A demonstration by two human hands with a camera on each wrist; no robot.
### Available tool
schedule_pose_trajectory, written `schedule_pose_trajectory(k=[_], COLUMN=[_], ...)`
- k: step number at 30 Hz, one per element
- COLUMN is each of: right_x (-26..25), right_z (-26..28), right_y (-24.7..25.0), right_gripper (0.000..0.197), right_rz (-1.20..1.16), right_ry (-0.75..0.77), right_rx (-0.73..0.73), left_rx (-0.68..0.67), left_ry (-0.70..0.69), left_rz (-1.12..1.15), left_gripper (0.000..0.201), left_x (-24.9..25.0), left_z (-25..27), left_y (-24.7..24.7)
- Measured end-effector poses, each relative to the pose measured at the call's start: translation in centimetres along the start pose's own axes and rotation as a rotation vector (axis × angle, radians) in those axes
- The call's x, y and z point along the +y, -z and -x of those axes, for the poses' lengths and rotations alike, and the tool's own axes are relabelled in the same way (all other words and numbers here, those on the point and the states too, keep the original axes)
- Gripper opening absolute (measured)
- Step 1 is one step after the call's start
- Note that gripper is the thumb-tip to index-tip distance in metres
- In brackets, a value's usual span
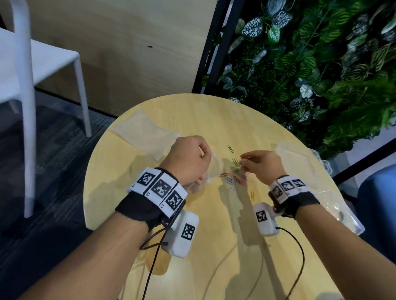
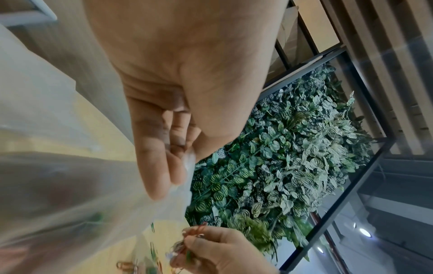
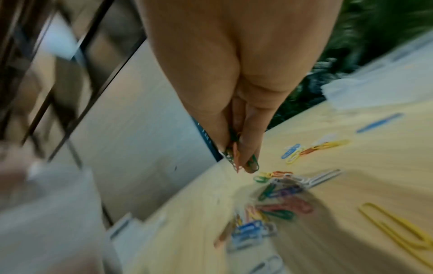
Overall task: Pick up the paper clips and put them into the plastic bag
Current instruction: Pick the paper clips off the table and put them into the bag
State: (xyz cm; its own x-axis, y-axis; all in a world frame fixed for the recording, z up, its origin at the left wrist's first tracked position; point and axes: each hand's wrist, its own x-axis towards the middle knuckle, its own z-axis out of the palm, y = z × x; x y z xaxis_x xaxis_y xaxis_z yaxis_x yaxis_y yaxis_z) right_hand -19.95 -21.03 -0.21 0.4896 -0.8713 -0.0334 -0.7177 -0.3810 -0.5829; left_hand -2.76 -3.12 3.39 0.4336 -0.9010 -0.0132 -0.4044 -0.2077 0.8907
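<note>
Round wooden surface (image 1: 217, 118), clear plastic bag, coloured paper clips.
The left hand (image 1: 187, 159) pinches the plastic bag (image 2: 70, 185) above the surface; the right hand (image 1: 264, 164) pinches several paper clips (image 3: 236, 159) over the loose paper clip pile (image 1: 233, 175).

Office lounge: round wooden table (image 1: 217, 118), white chair (image 1: 23, 69), plant wall (image 1: 325, 53).

Light: even, overhead | shadows: soft on table (image 1: 217, 118) | right wrist: motion-blurred
</note>
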Motion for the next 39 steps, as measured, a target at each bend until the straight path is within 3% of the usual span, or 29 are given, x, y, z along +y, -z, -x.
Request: schedule_pose_trajectory(k=[3, 5, 10, 15, 20, 23, 25, 27, 29, 33, 36, 39], right_x=[1.9, 2.5, 1.5, -2.6, -3.4, -2.6, -2.3, -2.3, -2.2, -2.0, -1.7, -1.7], right_z=[2.2, 3.9, 6.9, 8.8, 10.0, 9.9, 9.8, 9.5, 9.1, 8.6, 8.7, 8.9], right_y=[1.6, 2.2, 2.6, 1.0, -0.3, -0.6, -0.6, -0.6, -0.5, -0.2, -0.1, 0.1], right_gripper=[0.018, 0.017, 0.019, 0.024, 0.025, 0.037, 0.026, 0.013, 0.014, 0.043, 0.033, 0.019], right_rz=[-0.533, -0.775, -1.102, -1.07, -1.036, -0.652, -0.374, -0.253, -0.219, -0.322, -0.472, -0.266], right_ry=[-0.194, -0.295, -0.381, -0.259, -0.291, -0.149, -0.012, 0.072, 0.099, 0.07, 0.047, 0.244], right_rx=[0.051, 0.002, -0.182, -0.37, -0.369, -0.296, -0.212, -0.131, -0.105, -0.291, -0.25, -0.142], left_rx=[-0.081, -0.127, -0.222, -0.206, -0.146, -0.14, -0.146, -0.172, -0.187, -0.166, -0.143, -0.151], left_ry=[0.016, 0.044, 0.168, 0.151, 0.159, 0.163, 0.182, 0.18, 0.162, 0.158, 0.17, 0.166], left_rz=[0.039, 0.076, 0.241, 0.238, 0.244, 0.242, 0.281, 0.298, 0.289, 0.318, 0.327, 0.324], left_gripper=[0.011, 0.011, 0.013, 0.008, 0.008, 0.009, 0.01, 0.012, 0.014, 0.011, 0.008, 0.006], left_x=[0.4, 0.3, -0.2, 0.1, 0.6, 0.8, 1.0, 1.3, 1.4, 1.3, 1.3, 1.3], left_z=[0.5, 0.8, 1.2, 1.6, 1.7, 1.9, 2.1, 2.3, 2.4, 2.0, 1.6, 1.5], left_y=[-1.4, -2.4, -4.9, -5.7, -6.2, -6.4, -6.4, -6.5, -6.6, -6.2, -5.6, -5.2])
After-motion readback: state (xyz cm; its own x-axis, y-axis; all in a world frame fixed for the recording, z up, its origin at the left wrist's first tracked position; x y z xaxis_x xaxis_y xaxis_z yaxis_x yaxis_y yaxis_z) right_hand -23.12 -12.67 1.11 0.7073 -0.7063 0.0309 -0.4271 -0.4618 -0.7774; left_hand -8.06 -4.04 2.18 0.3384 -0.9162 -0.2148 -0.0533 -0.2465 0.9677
